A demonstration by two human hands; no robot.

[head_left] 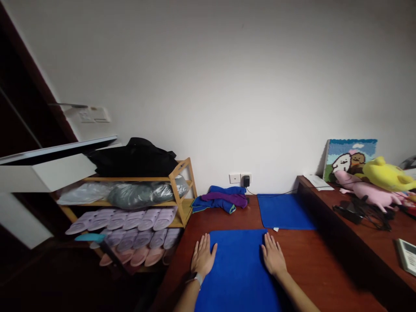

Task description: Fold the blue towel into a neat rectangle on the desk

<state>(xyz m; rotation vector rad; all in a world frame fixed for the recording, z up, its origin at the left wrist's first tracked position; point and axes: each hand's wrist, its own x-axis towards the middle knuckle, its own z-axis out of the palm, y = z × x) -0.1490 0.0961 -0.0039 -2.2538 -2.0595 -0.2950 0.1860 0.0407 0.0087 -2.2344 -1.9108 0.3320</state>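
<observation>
A blue towel [238,268] lies spread flat on the reddish-brown wooden table [307,251], its near end running out of view at the bottom. My left hand [203,255] rests flat at its left edge, fingers stretched out and thumb on the cloth; a watch is on that wrist. At the right edge, my right hand [273,255] lies flat with its fingers extended. Farther back is a second flat blue towel [284,210] with a small white tag. Crumpled blue and purple cloths [224,198] lie in a heap near the wall.
A wooden shoe rack [182,195] with several slippers and a black bag [136,158] stands at left. On the raised surface at right are a pink plush toy [367,190], a yellow plush toy [386,173], a picture [349,156] and a calculator [407,255]. A black plug [246,180] sits in the wall socket.
</observation>
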